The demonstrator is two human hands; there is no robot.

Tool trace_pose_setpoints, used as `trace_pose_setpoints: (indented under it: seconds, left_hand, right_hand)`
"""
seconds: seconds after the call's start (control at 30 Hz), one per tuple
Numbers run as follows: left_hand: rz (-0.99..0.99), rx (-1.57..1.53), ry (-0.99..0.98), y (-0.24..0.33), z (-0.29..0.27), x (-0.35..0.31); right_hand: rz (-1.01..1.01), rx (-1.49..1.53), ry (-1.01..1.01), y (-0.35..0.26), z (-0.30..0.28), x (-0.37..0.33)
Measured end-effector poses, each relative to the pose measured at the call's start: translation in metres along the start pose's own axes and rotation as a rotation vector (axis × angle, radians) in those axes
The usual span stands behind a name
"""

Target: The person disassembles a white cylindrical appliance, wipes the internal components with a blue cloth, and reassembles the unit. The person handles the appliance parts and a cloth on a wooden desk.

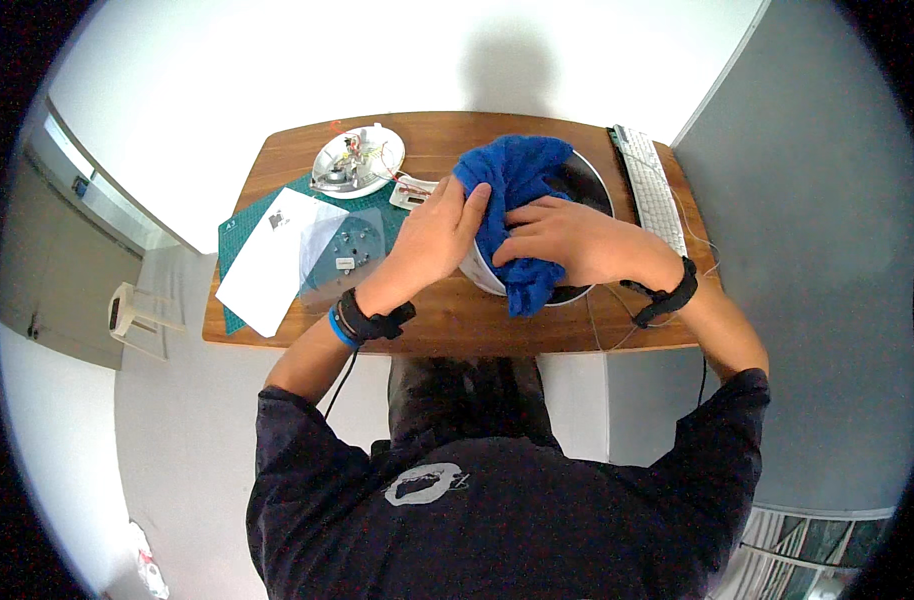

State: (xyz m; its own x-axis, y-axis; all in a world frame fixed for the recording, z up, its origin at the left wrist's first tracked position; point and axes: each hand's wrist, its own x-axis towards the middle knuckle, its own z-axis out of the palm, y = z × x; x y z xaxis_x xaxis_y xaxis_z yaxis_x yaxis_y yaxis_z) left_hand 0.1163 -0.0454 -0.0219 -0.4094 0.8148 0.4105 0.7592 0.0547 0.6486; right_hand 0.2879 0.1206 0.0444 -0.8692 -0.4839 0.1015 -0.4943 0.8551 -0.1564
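Blue cloth [515, 165] draped over near rim of round white pot [483, 274]; L hand [439, 232] & R hand [569, 240] both on it, pinch can't tell. Wipe-down prob. underway, cloth not yet off; amt. left unclear.

We see a bright room, with a white wall [327, 60] almost glowing behind the table [432, 145]. A soft gray shadow [509, 70] sits there too. Left of the table, we see straight lines bend. Black rings our view, and dark parts look speckly.
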Motion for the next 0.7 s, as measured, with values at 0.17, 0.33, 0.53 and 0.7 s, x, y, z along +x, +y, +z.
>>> trace_pose_setpoints:
  seconds: [0.17, 0.33, 0.53, 0.7]
  left_hand:
    - [0.125, -0.124, -0.003, -0.003, -0.001, 0.005]
    - [0.118, -0.184, -0.137, -0.011, 0.007, 0.005]
    - [0.042, -0.168, -0.215, 0.000, -0.003, 0.004]
    - [0.001, -0.136, -0.185, -0.002, 0.000, 0.012]
  right_hand:
    - [0.094, -0.062, -0.059, -0.014, -0.004, -0.015]
    - [0.227, -0.402, 0.218, -0.014, -0.001, -0.016]
    - [0.610, -0.466, 0.197, 0.027, 0.006, -0.033]
    - [0.640, -0.392, -0.118, 0.015, -0.019, -0.040]
